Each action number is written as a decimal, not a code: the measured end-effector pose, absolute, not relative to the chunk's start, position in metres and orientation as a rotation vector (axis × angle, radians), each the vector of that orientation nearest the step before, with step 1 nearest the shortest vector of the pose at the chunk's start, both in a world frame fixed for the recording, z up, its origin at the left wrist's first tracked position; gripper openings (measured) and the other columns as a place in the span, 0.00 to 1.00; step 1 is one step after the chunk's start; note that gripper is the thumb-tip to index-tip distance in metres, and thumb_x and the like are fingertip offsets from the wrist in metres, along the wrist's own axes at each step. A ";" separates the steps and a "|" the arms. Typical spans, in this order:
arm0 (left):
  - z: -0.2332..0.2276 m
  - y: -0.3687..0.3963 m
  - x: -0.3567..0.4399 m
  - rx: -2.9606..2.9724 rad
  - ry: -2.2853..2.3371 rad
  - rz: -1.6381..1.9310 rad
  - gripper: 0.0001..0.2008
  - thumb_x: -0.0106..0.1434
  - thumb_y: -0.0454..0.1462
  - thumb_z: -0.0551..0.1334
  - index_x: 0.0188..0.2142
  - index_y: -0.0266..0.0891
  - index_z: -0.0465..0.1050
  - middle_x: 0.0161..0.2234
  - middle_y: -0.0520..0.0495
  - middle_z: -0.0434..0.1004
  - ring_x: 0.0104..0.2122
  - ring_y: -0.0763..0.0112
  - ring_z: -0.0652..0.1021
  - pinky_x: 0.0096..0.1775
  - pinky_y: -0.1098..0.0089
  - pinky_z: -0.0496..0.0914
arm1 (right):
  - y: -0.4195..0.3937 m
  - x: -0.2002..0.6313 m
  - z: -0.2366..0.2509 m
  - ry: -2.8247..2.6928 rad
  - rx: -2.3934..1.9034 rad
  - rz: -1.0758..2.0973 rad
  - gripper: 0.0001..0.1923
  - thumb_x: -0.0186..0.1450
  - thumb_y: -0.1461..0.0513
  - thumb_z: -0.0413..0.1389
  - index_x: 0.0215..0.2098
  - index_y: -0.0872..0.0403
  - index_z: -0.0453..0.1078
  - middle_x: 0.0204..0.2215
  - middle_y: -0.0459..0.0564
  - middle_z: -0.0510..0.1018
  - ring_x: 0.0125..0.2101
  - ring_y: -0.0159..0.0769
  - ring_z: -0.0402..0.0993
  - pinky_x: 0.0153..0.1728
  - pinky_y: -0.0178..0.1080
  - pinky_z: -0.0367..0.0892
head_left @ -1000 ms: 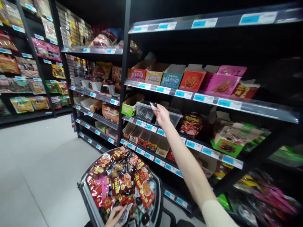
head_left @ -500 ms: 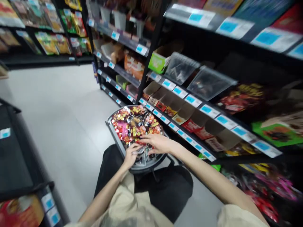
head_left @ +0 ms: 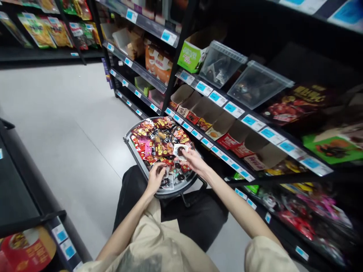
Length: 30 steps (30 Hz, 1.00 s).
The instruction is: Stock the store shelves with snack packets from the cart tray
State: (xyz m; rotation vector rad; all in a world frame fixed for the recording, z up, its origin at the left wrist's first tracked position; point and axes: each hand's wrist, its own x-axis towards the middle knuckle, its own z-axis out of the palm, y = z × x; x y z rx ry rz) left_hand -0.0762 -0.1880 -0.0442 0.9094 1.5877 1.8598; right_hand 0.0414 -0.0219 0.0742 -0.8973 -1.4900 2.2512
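Sorting through the basket, the left hand pinches a small packet at its near rim, fingers closed on it; just right, the right hand grips a clear dark-centred packet above the heap. Best lifted singly, avoiding spills.

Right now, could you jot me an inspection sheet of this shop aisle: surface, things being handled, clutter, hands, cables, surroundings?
Surface: pale grey floor; dark basket in front of the person's lap.
Things handled: small clear snack packet with a dark piece inside, held just above the heap.
Clutter: red and yellow snack packets heaped in the basket.
Hands: right hand pinches the packet; left hand rests on packets at the near rim.
Cables: nothing seen.
Surroundings: black shelves with blue price tags, open cartons, two clear plastic bins.
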 end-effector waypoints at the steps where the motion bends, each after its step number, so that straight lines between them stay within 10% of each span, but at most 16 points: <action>1: -0.044 -0.188 -0.077 0.942 1.605 1.864 0.11 0.69 0.44 0.62 0.44 0.40 0.76 0.43 0.43 0.79 0.45 0.63 0.79 0.49 0.63 0.73 | -0.019 0.042 0.080 -1.466 -0.903 2.249 0.20 0.59 0.51 0.70 0.42 0.55 0.75 0.34 0.51 0.83 0.29 0.36 0.83 0.23 0.29 0.75; 7: -0.054 -0.185 -0.079 1.221 1.673 1.842 0.12 0.64 0.43 0.67 0.45 0.41 0.75 0.46 0.42 0.77 0.49 0.58 0.78 0.52 0.59 0.73 | 0.014 0.027 0.147 -1.518 -0.809 2.048 0.22 0.59 0.49 0.70 0.44 0.55 0.78 0.29 0.48 0.82 0.19 0.27 0.76 0.17 0.25 0.68; 11: -0.064 -0.180 -0.079 1.272 1.676 1.776 0.13 0.63 0.44 0.68 0.45 0.42 0.76 0.44 0.42 0.80 0.46 0.57 0.81 0.48 0.59 0.76 | 0.047 0.006 0.206 -1.558 -0.627 1.788 0.23 0.56 0.52 0.72 0.46 0.51 0.78 0.39 0.49 0.83 0.33 0.34 0.82 0.27 0.29 0.75; 20: -0.061 -0.180 -0.076 1.218 1.722 1.711 0.16 0.62 0.51 0.67 0.36 0.41 0.79 0.37 0.44 0.82 0.39 0.58 0.83 0.42 0.63 0.78 | 0.110 0.004 0.278 -1.949 -0.153 0.037 0.13 0.70 0.62 0.57 0.45 0.38 0.81 0.56 0.48 0.79 0.57 0.45 0.72 0.57 0.56 0.70; 30: -0.070 -0.172 -0.080 1.194 1.690 1.757 0.18 0.59 0.53 0.69 0.33 0.42 0.81 0.36 0.42 0.83 0.38 0.57 0.83 0.42 0.64 0.79 | 0.170 -0.012 0.318 -1.989 -0.425 -0.132 0.22 0.72 0.63 0.47 0.59 0.46 0.74 0.65 0.52 0.70 0.63 0.47 0.66 0.64 0.57 0.62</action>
